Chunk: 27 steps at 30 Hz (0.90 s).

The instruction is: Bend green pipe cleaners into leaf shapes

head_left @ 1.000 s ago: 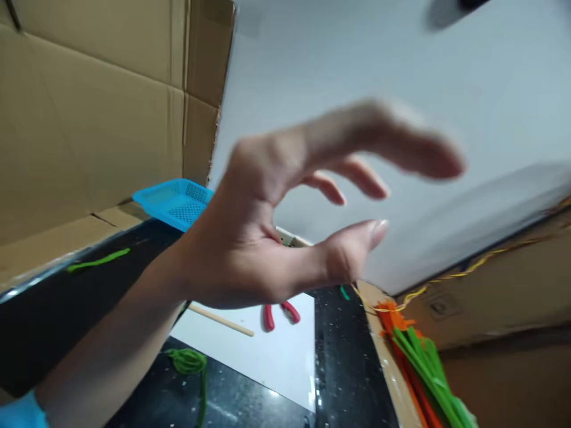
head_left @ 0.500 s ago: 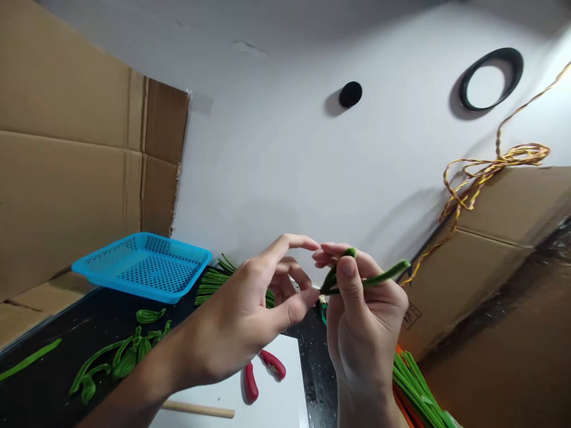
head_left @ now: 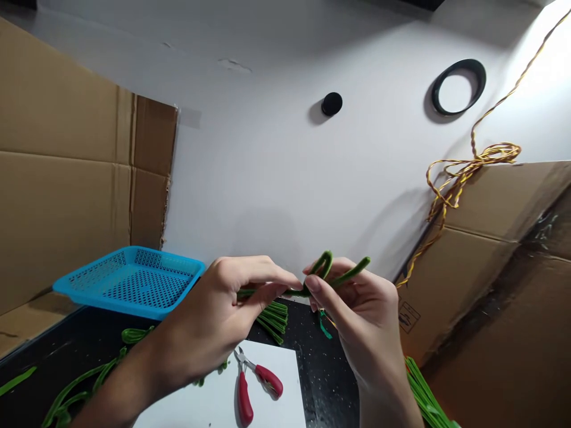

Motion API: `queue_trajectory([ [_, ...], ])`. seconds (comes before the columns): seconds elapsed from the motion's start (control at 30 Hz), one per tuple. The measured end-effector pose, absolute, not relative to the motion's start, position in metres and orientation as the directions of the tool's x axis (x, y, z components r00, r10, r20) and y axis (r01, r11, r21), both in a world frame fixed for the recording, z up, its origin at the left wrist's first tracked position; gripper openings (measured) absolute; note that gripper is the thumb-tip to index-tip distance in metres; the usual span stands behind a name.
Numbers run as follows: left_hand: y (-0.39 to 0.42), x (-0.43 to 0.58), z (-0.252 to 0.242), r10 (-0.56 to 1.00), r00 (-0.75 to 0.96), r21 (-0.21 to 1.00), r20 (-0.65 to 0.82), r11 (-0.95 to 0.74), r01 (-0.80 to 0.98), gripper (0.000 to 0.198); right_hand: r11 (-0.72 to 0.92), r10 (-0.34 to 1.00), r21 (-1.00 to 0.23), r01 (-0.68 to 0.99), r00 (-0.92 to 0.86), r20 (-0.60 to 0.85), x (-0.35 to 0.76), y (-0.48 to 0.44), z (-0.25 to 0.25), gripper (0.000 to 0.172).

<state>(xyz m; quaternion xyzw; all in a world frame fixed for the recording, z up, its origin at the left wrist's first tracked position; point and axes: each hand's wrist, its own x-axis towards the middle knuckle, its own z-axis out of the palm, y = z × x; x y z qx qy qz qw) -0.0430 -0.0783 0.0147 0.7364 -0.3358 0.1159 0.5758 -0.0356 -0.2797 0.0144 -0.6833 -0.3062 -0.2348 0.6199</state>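
Between both hands is a green pipe cleaner (head_left: 327, 265), bent into a narrow loop with one end sticking out to the right. My right hand (head_left: 363, 303) pinches it near the base of the loop with thumb and forefinger. My left hand (head_left: 243, 300) grips the stretch leading left, fingers and thumb pressed together on it. Below the hands, red-handled wire cutters (head_left: 244, 395) lie with jaws apart on a white board (head_left: 281, 410). A bundle of green pipe cleaners (head_left: 274, 321) rests behind the left hand.
A blue perforated basket (head_left: 134, 303) stands at the left back. Looped green pipe cleaner pieces (head_left: 96, 374) lie on the black table (head_left: 332, 380), partly behind my left forearm. More green stems (head_left: 426, 392) are at lower right. Cardboard (head_left: 473, 249) and coiled yellow wire (head_left: 495, 153) flank the right side.
My left hand has closed on the pipe cleaner's left stretch; before, its fingers were more spread. The loop now stands more upright. The view has shifted, showing the wire cutters whole.
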Motion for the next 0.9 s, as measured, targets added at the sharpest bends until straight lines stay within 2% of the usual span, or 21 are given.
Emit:
queue_trajectory([
  [0.1,-0.077,-0.04,0.012,-0.416,0.719,0.717,0.556,-0.198,-0.669,0.03,-0.121,0.249,-0.718,0.686,0.721,0.647,-0.039,-0.284,0.019,0.004],
  [0.17,-0.075,-0.04,0.01,-0.467,0.689,0.658,0.554,-0.262,-0.706,0.033,-0.154,0.282,-0.729,0.667,0.736,0.615,-0.039,-0.286,0.019,0.007],
  [0.23,-0.076,-0.04,0.009,-0.425,0.676,0.624,0.602,-0.277,-0.731,0.03,-0.152,0.265,-0.73,0.666,0.739,0.619,-0.037,-0.287,0.017,0.015],
  [0.27,-0.076,-0.041,0.009,-0.349,0.68,0.627,0.645,-0.266,-0.732,0.027,-0.131,0.245,-0.733,0.667,0.738,0.628,-0.035,-0.288,0.016,0.019],
  [0.3,-0.077,-0.042,0.009,-0.244,0.681,0.639,0.691,-0.235,-0.732,0.028,-0.095,0.22,-0.737,0.669,0.736,0.64,-0.034,-0.288,0.015,0.022],
  [0.37,-0.079,-0.042,0.009,-0.059,0.657,0.65,0.751,-0.11,-0.752,0.046,0.024,0.156,-0.742,0.67,0.73,0.665,-0.034,-0.287,0.015,0.026],
  [0.47,-0.084,-0.041,0.008,-0.032,0.572,0.568,0.819,0.184,-0.802,0.07,0.209,0.048,-0.715,0.667,0.723,0.689,-0.039,-0.283,0.017,0.028],
  [0.53,-0.089,-0.039,0.006,-0.031,0.543,0.524,0.839,0.313,-0.792,0.076,0.223,-0.034,-0.701,0.677,0.724,0.689,-0.044,-0.279,0.018,0.027],
  [0.6,-0.095,-0.037,0.004,0.004,0.572,0.537,0.82,0.34,-0.772,0.064,0.163,-0.072,-0.713,0.682,0.729,0.68,-0.046,-0.275,0.017,0.025],
  [0.73,-0.107,-0.033,0.001,-0.051,0.608,0.589,0.792,0.326,-0.739,0.02,0.09,-0.004,-0.769,0.633,0.772,0.635,-0.044,-0.269,0.012,0.028],
  [0.83,-0.113,-0.03,-0.002,0.003,0.624,0.593,0.782,0.307,-0.744,0.005,0.074,0.038,-0.779,0.623,0.779,0.626,-0.042,-0.263,0.013,0.031],
  [0.9,-0.115,-0.028,-0.004,0.062,0.624,0.588,0.779,0.273,-0.761,0.006,0.015,0.054,-0.77,0.638,0.769,0.637,-0.042,-0.261,0.015,0.034],
])
